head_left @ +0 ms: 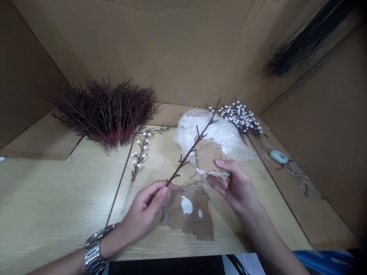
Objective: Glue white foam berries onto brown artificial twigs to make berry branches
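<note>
Pinched between the thumb and fingers of my left hand (pixel 150 204) is a bare brown artificial twig (pixel 187 154), tilted up to the right. My right hand (pixel 233 181) grips a torn cardboard piece (pixel 209 154) whose lower left corner carries some white glue. The twig passes close to the cardboard's left edge; whether they touch I cannot tell. Below both hands a larger cardboard scrap (pixel 186 225) lies on the table, with a white glue blob (pixel 187 205) and a smaller white spot on it. Left of it rests a twig with white berries (pixel 140 152).
A big heap of brown twigs (pixel 111 110) stands at the back left. Behind my hands sits a clear plastic bag (pixel 189 130) of white pieces. White-berried twigs (pixel 241 116), a pale green oval object (pixel 278 156) and eyeglasses (pixel 304 179) lie to the right. Cardboard walls (pixel 183 57) enclose the table.
</note>
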A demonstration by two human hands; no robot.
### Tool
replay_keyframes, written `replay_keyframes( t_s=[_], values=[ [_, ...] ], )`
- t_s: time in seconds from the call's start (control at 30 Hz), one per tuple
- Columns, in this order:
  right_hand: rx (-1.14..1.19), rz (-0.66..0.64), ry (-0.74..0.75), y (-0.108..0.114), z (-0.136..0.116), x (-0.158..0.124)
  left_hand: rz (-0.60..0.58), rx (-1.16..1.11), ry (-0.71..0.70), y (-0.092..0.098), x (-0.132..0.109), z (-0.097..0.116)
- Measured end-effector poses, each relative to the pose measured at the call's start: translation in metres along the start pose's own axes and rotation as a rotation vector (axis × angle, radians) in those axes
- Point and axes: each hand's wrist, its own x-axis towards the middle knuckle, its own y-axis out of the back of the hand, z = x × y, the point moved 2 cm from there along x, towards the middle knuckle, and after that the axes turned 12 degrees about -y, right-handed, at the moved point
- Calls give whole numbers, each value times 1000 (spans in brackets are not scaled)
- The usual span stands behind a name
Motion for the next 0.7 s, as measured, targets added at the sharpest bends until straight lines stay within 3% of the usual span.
replay_keyframes(
  t_s=[0.7],
  values=[
    [-100, 30, -8, 0, -3, -2, 45, 96, -15, 0, 3, 8]
  ],
)
